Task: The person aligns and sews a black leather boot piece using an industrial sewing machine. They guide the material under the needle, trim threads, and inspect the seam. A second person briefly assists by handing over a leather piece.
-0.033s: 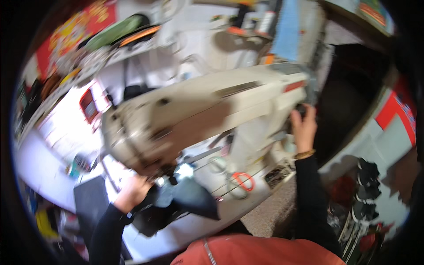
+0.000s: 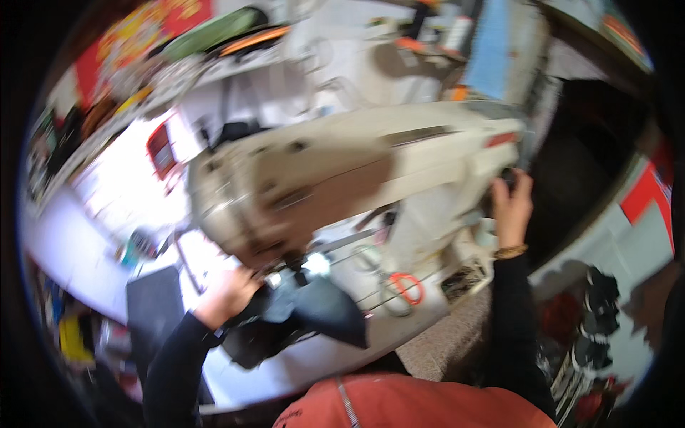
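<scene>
A cream sewing machine spans the white table, its needle end at the left. My left hand is closed at the edge of a black and dark blue-grey sewn piece, close to the needle area. Its fingertips are partly hidden by the machine head and blurred. The piece lies under the needle end, beside a small bright lamp spot. At the machine's right end, my right hand curls its thumb and fingers round the dark handwheel.
Orange-handled scissors lie on the table right of the dark piece. A dark flat pad is by my left forearm. Behind stand a loaded shelf and thread spools. Black shoes are at the right.
The whole view has shifted, so the machine, table and hands appear farther right. Both hands keep their places on the dark piece and the handwheel.
</scene>
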The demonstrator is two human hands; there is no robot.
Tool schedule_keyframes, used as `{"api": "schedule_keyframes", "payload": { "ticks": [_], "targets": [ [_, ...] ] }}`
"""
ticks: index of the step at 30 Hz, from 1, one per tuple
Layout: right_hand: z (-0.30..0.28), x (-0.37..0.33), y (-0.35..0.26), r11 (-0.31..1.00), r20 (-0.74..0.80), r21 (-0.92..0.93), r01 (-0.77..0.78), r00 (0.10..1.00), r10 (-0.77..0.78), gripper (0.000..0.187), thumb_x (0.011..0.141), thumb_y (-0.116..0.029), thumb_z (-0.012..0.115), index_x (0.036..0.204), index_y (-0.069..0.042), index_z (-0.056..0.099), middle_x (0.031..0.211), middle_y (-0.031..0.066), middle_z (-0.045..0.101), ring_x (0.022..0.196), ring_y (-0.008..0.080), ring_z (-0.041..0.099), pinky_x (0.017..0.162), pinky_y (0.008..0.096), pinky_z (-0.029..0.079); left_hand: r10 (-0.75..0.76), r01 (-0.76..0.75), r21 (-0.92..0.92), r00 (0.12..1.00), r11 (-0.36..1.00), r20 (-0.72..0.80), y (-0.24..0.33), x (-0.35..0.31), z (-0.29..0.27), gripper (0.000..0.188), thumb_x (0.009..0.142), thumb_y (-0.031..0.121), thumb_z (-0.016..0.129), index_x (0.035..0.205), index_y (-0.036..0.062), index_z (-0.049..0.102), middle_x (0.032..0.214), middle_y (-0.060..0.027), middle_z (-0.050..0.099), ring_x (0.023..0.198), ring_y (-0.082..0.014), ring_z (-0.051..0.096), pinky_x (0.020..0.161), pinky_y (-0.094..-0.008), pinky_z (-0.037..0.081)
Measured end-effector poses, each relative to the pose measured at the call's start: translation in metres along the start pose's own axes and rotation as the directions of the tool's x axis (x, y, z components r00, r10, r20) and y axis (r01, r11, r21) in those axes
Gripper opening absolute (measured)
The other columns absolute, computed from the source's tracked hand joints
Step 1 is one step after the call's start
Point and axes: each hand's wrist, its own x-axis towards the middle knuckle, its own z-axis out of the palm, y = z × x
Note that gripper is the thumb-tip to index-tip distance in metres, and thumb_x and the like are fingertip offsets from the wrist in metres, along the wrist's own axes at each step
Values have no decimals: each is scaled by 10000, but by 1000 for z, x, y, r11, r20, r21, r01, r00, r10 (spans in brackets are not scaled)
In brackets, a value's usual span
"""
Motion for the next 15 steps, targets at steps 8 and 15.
{"api": "schedule_keyframes", "payload": {
  "ticks": [8,15],
  "targets": [
    [12,-81,-114,861,330,463,208,861,-386,490,908,-167,726,1316,0,512,1220,128,580,1091,216,579,902,358,476,-487,464,-358,873,810,27,32,2,-26,373,976,362,529,889,34,685,794,-205,696,792,-397,679,743,-483,516],
    [85,-137,-186,714,765,639,-286,147,-627,503,899,-181,678,1356,-18,544,985,161,709,867,239,673,810,335,508,-496,468,-339,868,816,5,35,4,-35,346,956,340,549,850,43,691,766,-191,693,763,-387,677,729,-475,524]
  ]
}}
